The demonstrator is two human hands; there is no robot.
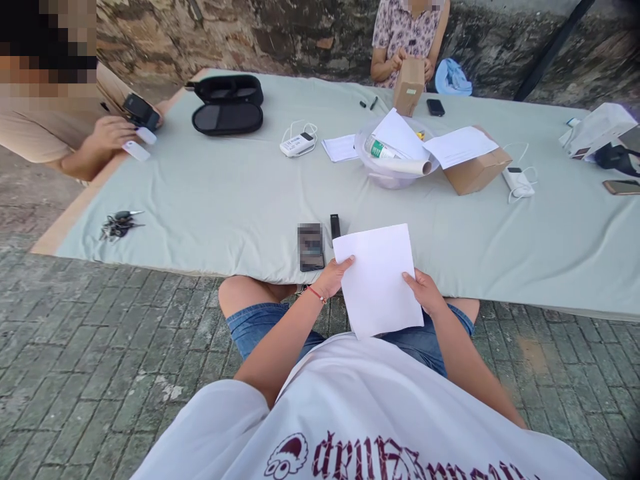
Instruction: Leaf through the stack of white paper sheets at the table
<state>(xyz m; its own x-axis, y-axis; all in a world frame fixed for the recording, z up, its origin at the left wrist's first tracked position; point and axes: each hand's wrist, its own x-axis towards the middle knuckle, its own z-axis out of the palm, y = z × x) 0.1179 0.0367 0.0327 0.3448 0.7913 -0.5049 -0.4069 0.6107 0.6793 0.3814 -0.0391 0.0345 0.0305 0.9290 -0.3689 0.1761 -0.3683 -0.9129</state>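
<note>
A white sheet of paper [379,280] is held up over my lap, its far part above the table's near edge. My left hand [334,277] grips its left side, thumb on top and fingers hidden underneath. On the opposite side, my right hand [424,291] pinches the right edge the same way. The face of the paper toward me looks blank. Just beyond my left hand lie a phone [311,247] and a small black stick-shaped object [335,228], partly covered by the paper's corner.
The cloth-covered table [240,200] bears a bunch of keys [120,225], an open black case [228,105], a plastic basin [387,175] with papers and a roll, a cardboard box [475,170], and white corded devices. One person stands left handling a black device; another sits opposite holding a box [409,87].
</note>
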